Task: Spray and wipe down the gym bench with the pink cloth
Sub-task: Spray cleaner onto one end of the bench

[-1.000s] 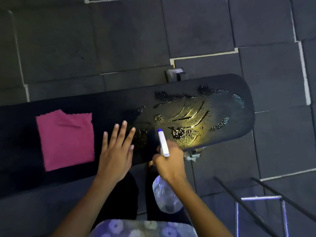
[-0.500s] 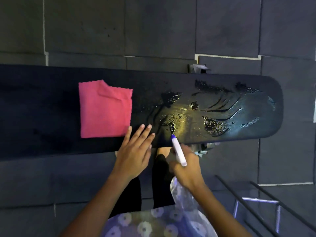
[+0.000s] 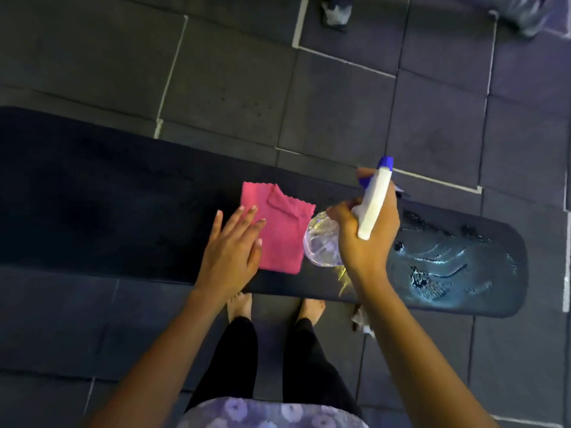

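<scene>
Head view: pink cloth [image 3: 279, 233] lies folded on the desk [image 3: 108, 211], between the hands; left hand [image 3: 231, 248], fingers straight, covers its nearer corner; right hand [image 3: 367, 236] grips the spray bottle [image 3: 321, 239] just beside the cloth; wet streaks [image 3: 438, 264] lie beyond the right hand; spraying seems partly done and wiping not yet begun.

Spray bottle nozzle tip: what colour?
Blue nozzle tip; the spray bottle has a white head. Head view.

Right hand [image 3: 366, 233] grips spray bottle [image 3: 321, 242] — pink cloth [image 3: 282, 230] beside.
</scene>
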Available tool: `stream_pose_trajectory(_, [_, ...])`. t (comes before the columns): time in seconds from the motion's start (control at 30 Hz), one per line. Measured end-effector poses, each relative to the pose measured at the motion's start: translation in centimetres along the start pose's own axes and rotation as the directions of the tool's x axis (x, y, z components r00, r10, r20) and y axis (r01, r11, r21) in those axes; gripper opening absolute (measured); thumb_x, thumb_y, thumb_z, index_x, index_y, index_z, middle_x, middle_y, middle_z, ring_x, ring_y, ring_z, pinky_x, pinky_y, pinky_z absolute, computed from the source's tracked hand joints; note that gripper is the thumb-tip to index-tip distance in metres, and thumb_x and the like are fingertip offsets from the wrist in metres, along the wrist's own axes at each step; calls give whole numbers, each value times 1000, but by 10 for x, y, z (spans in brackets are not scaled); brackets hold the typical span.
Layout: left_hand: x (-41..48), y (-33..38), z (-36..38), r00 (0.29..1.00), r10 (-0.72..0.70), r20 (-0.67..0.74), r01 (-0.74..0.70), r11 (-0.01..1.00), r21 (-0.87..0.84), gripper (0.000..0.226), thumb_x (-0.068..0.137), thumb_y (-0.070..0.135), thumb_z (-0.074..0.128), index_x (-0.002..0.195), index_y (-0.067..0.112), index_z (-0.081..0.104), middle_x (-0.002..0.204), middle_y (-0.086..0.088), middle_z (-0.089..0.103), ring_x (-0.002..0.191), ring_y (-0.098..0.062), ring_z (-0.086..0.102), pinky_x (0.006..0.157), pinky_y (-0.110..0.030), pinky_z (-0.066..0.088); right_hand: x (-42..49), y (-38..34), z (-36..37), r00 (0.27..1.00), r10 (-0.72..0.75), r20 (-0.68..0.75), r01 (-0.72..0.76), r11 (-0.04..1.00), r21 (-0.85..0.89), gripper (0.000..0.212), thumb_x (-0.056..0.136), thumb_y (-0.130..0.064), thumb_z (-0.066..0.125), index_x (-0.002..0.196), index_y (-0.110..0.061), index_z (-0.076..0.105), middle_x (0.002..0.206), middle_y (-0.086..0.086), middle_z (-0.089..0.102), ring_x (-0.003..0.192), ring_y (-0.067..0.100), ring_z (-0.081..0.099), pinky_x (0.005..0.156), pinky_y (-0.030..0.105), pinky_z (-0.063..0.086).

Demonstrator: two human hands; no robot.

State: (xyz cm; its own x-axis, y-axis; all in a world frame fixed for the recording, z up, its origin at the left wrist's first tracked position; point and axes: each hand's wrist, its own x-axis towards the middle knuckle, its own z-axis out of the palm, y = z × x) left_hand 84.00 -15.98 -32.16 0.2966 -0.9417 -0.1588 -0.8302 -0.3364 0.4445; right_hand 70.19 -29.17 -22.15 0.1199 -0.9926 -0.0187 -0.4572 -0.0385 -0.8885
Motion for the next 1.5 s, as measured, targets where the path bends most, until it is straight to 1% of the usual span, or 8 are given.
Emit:
stream_pose_trajectory(0.57, [-57, -66, 28, 975, -209, 79, 210, 978, -3, 48, 87, 28, 37, 124, 13, 63, 146, -11, 47, 134, -29, 45, 116, -44, 25, -11, -27, 197, 844, -327, 424, 278, 944, 175, 53, 66, 1, 57, 119, 2, 56, 108, 14, 59, 97, 27, 57, 83, 29, 49])
stream_pose_trajectory(0.73, [-57, -54, 38, 975, -216, 57, 216, 976, -2, 50, 84, 24, 37, 125, 11, 61, 149, -13, 42, 137, -29, 38, 113, -48, 29, -9, -17, 191, 811, -348, 470, 337, 935, 111, 65, 68, 1, 67, 130, 2, 50, 106, -20, 49, 100, 0, 45, 88, 5, 34])
stream_pose_trajectory(0.9, [-61, -54, 39, 985, -165, 57, 164, 986, 30, 57, 76, 14, 41, 131, 11, 57, 152, -10, 38, 141, -27, 33, 114, -49, 26, -5, 27, 155, 691, -235, 684, 326, 945, -5, 87, 78, -21, 75, 150, -3, 29, 157, 8, 30, 148, 24, 19, 116, 14, 12])
stream_pose_trajectory(1.03, [-62, -58, 35, 986, -149, 76, 146, 988, 47, 57, 78, 16, 34, 130, 12, 58, 150, -8, 41, 139, -28, 36, 112, -50, 31, -26, 91, 103, 558, -432, 709, 723, 672, -160, 37, 83, -25, 61, 113, -5, 66, 129, 16, 60, 122, 34, 52, 102, 45, 44])
stream_pose_trajectory(1.13, [-59, -53, 39, 983, -171, 73, 168, 985, 45, 53, 83, 18, 35, 131, 8, 56, 150, -11, 41, 140, -27, 34, 113, -47, 27, -51, 131, 73, 420, -415, 807, 877, 415, -243, 41, 84, -45, 63, 107, -11, 66, 115, 9, 64, 103, 29, 57, 83, 41, 48])
stream_pose_trajectory(1.27, [-51, -37, 43, 988, -149, 42, 149, 989, -5, 50, 84, 13, 34, 126, 2, 59, 146, -18, 45, 138, -31, 37, 110, -52, 34, -44, 152, 67, 375, -455, 808, 908, 357, -220, 42, 90, -35, 59, 124, -9, 62, 111, 8, 67, 92, 30, 64, 74, 38, 54])
stream_pose_trajectory(1.37, [-42, -24, 42, 982, -187, -15, 183, 973, -141, 55, 79, 7, 30, 124, 6, 62, 149, -12, 42, 141, -27, 31, 111, -52, 33, -9, 127, 71, 472, -339, 814, 704, 700, -117, 30, 86, -20, 55, 109, -9, 69, 95, 9, 71, 82, 24, 66, 69, 35, 55])
stream_pose_trajectory(1.5, [-14, 6, 29, 971, -228, -74, 200, 940, -278, 57, 76, -1, 35, 126, 8, 60, 150, -6, 40, 143, -21, 28, 117, -32, 22, 71, 86, 60, 720, 72, 690, -23, 996, -81, 8, 73, -17, 66, 71, -24, 63, 65, -11, 58, 57, -5, 50, 60, 21, 39])
